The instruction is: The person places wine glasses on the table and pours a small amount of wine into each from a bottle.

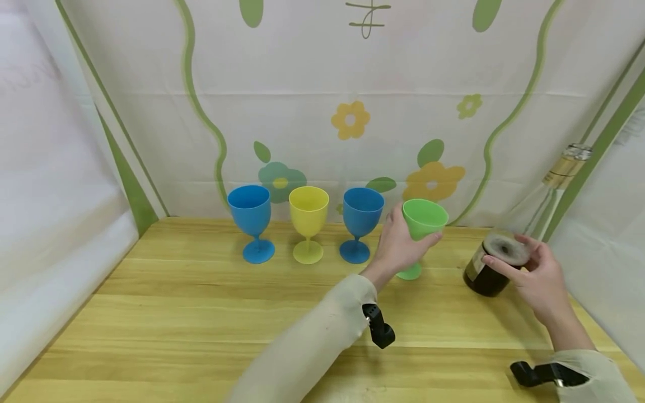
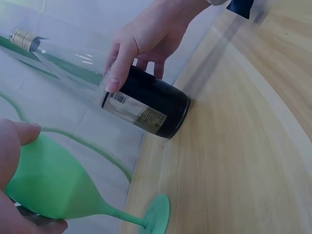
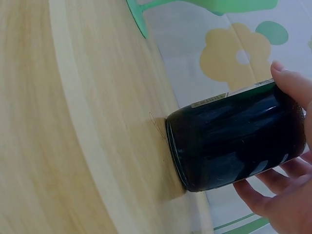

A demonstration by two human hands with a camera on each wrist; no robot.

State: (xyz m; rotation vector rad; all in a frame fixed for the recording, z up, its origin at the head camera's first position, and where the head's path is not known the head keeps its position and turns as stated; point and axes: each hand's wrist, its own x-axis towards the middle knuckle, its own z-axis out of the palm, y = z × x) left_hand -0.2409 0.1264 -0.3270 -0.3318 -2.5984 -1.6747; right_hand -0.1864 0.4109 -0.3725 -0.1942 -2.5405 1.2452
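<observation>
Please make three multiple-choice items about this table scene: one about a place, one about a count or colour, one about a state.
1. Where does the green goblet stand in the row?
A. at the left end
B. in the middle
C. at the right end, next to the bottle

2. How many blue goblets are there?
A. one
B. two
C. three

3. What does the right hand do?
A. grips the bottle
B. lies flat on the table
C. holds a yellow goblet

Answers:
1 C, it is the rightmost goblet.
2 B, two blue ones flank the yellow goblet.
3 A, its fingers wrap the bottle; the left hand holds the green goblet.
</observation>
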